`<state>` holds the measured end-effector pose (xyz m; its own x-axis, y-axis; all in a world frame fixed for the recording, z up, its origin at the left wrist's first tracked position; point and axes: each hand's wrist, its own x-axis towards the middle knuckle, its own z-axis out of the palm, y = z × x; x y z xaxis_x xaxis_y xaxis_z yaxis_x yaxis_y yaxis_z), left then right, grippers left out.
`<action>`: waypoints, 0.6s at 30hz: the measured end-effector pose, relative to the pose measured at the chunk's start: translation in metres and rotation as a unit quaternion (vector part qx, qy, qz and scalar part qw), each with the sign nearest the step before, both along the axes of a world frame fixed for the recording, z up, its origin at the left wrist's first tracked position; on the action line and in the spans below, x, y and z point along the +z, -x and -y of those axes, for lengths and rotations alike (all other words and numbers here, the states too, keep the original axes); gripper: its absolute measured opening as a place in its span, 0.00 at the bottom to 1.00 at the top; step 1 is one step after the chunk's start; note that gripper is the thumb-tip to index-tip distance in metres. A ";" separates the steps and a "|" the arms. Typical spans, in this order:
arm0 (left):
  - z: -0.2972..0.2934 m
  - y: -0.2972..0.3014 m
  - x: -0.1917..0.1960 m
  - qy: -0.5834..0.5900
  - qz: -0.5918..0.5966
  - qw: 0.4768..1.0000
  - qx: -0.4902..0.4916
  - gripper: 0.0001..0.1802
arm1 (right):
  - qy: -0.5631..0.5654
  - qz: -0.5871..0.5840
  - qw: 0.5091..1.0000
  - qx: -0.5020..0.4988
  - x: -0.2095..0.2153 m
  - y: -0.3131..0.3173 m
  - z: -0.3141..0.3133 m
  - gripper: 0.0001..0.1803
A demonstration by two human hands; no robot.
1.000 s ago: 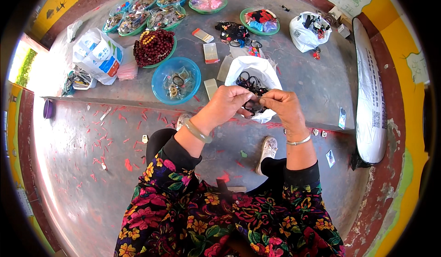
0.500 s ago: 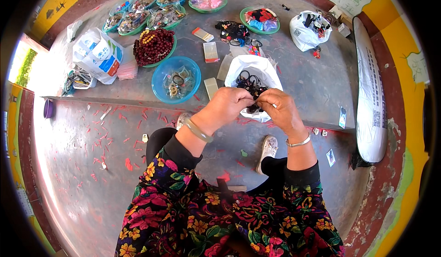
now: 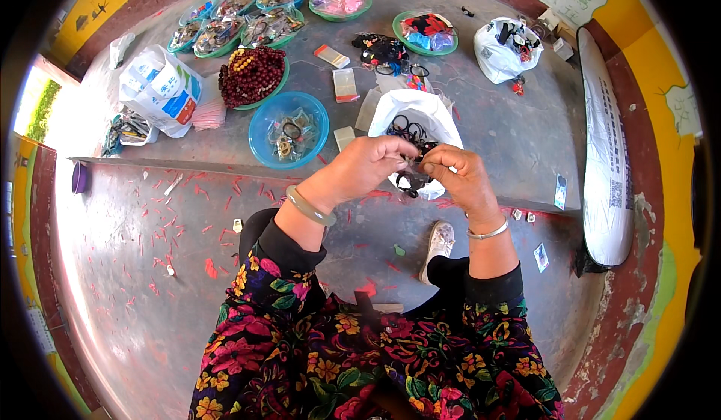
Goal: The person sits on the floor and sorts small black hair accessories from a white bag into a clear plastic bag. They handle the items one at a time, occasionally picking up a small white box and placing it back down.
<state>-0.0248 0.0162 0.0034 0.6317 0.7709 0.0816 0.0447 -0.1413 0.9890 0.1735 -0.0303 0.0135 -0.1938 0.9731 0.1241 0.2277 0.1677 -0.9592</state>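
My left hand [image 3: 366, 168] and my right hand [image 3: 460, 176] meet over the near side of a white plastic bag [image 3: 439, 116]. Inside it lies a tangle of black hair ties [image 3: 406, 128]. The right thumb and forefinger are pinched together on something small and dark that I cannot make out. Close beside them the left fingers are bent in toward the thumb, and what they hold is hidden. A dark looped bundle [image 3: 410, 184] shows below the fingertips at the bag's near rim.
Left of the bag stand a blue bowl [image 3: 259, 146] of small packets and a dish of dark red beads [image 3: 254, 79]. Small boxes [image 3: 345, 86] lie behind. Another white bag [image 3: 496, 61] stands at the back right. The ledge edge [image 3: 195, 171] runs across; red scraps litter the floor.
My left hand has shifted a little left and its fingertips have parted from the right ones. The dark looped bundle now shows below them. My right hand has barely moved.
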 end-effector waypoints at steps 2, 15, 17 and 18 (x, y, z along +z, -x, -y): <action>0.001 -0.003 0.002 0.086 0.064 0.994 0.000 0.07 | 0.031 -0.039 0.999 -0.004 -0.002 -0.002 0.000 0.05; 0.001 -0.009 0.000 0.078 -0.002 0.994 0.074 0.07 | 0.106 -0.142 0.979 -0.099 0.000 0.006 -0.001 0.06; 0.003 -0.012 -0.007 0.038 0.004 0.997 0.065 0.07 | 0.067 -0.100 0.990 -0.077 -0.011 0.006 -0.004 0.06; 0.004 -0.012 -0.009 0.040 -0.008 0.997 0.064 0.07 | 0.047 -0.087 0.992 -0.073 -0.016 0.006 -0.005 0.05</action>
<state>-0.0126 0.0126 -0.0053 0.5285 0.8489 0.0082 0.0723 -0.0547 0.9959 0.1679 -0.0256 -0.0022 -0.0330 0.9981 0.0514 0.0724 0.0537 -0.9959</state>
